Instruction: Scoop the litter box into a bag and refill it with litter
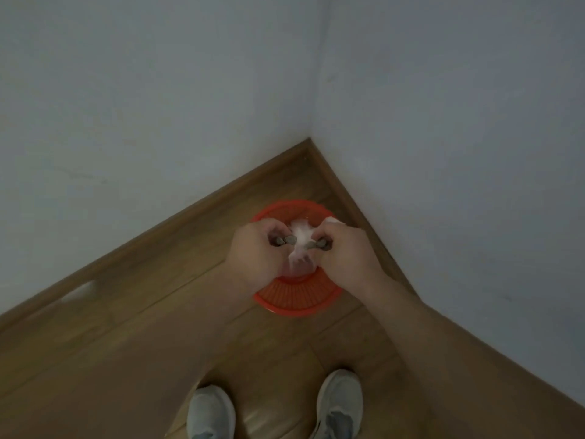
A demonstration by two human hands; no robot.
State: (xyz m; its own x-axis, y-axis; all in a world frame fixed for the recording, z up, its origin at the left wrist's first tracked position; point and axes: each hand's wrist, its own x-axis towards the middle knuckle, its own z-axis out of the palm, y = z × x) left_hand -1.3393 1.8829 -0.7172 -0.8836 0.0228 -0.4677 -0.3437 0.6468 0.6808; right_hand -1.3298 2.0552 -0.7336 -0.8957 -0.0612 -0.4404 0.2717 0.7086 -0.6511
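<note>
1. The bag, thin and pale, hangs above the red basket, which stands on the wooden floor in the corner of the room.
2. The left hand and the right hand each pinch a side of its top, fingers curled tight on the plastic; probably to tie it or hold its mouth over the basket.
3. Small grey lumps show at both fists; whether they are litter clumps or fingertips I cannot tell.
4. The basket sits close to both walls, out of the way.
5. Two grey shoes stand behind it, feet apart.
6. No litter box or scoop is in view.
</note>
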